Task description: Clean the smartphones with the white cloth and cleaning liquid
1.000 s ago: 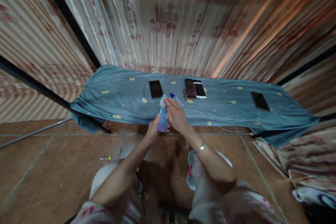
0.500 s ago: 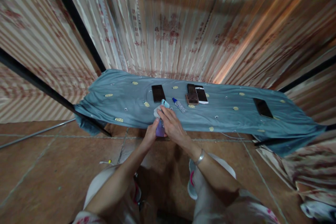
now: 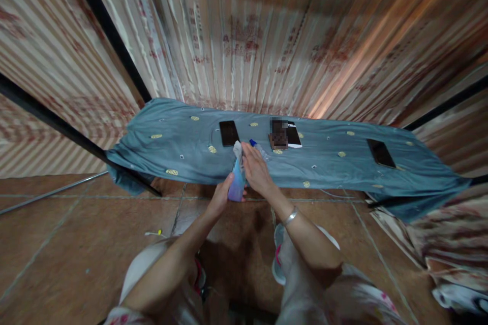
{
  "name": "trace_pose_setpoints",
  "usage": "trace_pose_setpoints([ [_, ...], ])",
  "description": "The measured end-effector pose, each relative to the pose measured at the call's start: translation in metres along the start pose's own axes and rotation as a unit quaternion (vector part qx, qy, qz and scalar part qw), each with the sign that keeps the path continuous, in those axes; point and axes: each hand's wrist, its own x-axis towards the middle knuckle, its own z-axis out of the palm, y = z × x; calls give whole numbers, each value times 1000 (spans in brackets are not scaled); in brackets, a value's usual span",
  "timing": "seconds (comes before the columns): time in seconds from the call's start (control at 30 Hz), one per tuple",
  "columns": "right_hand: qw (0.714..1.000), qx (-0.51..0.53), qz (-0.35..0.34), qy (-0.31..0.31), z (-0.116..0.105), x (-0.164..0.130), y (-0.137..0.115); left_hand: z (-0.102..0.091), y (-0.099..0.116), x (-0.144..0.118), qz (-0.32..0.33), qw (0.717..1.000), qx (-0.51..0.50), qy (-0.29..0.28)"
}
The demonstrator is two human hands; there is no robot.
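Observation:
My left hand (image 3: 220,198) grips the lower end of a phone in a purple-to-blue case (image 3: 237,183), held up in front of a low bench draped in blue-grey cloth (image 3: 328,162). My right hand (image 3: 256,171) presses a small white cloth (image 3: 237,149) against the phone's upper part. A silver bracelet (image 3: 290,216) circles my right wrist. Just beyond my right fingers, a small clear bottle with a blue cap (image 3: 259,148) lies on the cloth.
Other phones lie on the bench: a black one (image 3: 229,133) behind my hands, a stacked pair (image 3: 285,134) to the right, another black one (image 3: 380,153) far right. A striped curtain hangs behind. Brown tiled floor below, my knees at the bottom.
My right hand has slid the white cloth up along the phone, and the phone now stands more upright. The view shifted slightly.

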Motion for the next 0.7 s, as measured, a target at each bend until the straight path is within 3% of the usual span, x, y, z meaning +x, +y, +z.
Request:
trace_pose_setpoints([
  [0.27, 988, 102, 110, 24, 11, -1, 11, 9, 17, -6, -53, 996, -68, 14],
  [0.47, 965, 156, 209, 39, 18, -1, 10, 9, 15, -4, -38, 996, -86, 12],
  [0.7, 959, 212, 184, 36, 27, -10, -3, 10, 23, 5, -29, 989, -137, 47],
])
